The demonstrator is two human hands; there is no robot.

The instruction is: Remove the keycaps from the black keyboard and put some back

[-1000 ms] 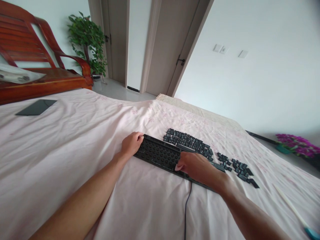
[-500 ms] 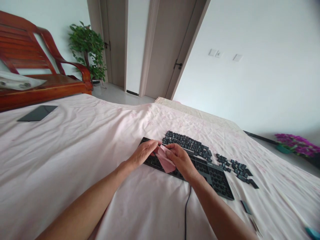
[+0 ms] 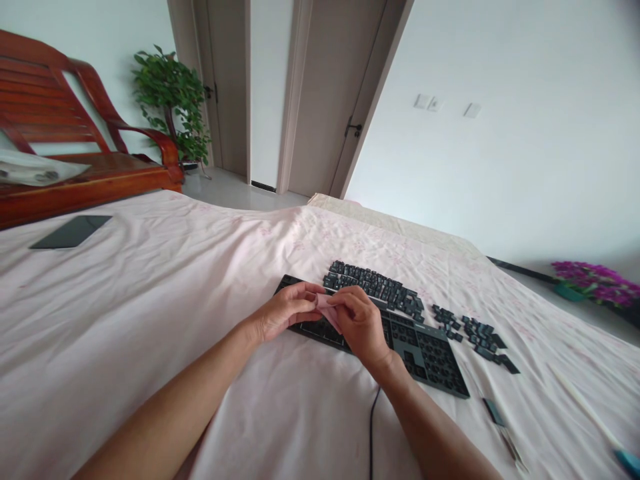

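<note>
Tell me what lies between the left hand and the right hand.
In the head view, a pink cloth spans the gap, with the left hand and right hand both gripping it over the keyboard.

There are 2 hands (image 3: 285, 311) (image 3: 361, 327), 1 keyboard (image 3: 431, 359), 1 cloth (image 3: 329, 313) and 2 doors (image 3: 337, 80) (image 3: 228, 80).

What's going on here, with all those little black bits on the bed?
A person's left hand and right hand are pinching a pink cloth between them, over a black keyboard on a pale pink sheet. The part of the keyboard in view looks stripped of its keys. The little bits are loose keycaps, lying in one larger cluster along its far side and a smaller one further right. A slim tool lies near the keyboard's right end, untouched.
</note>
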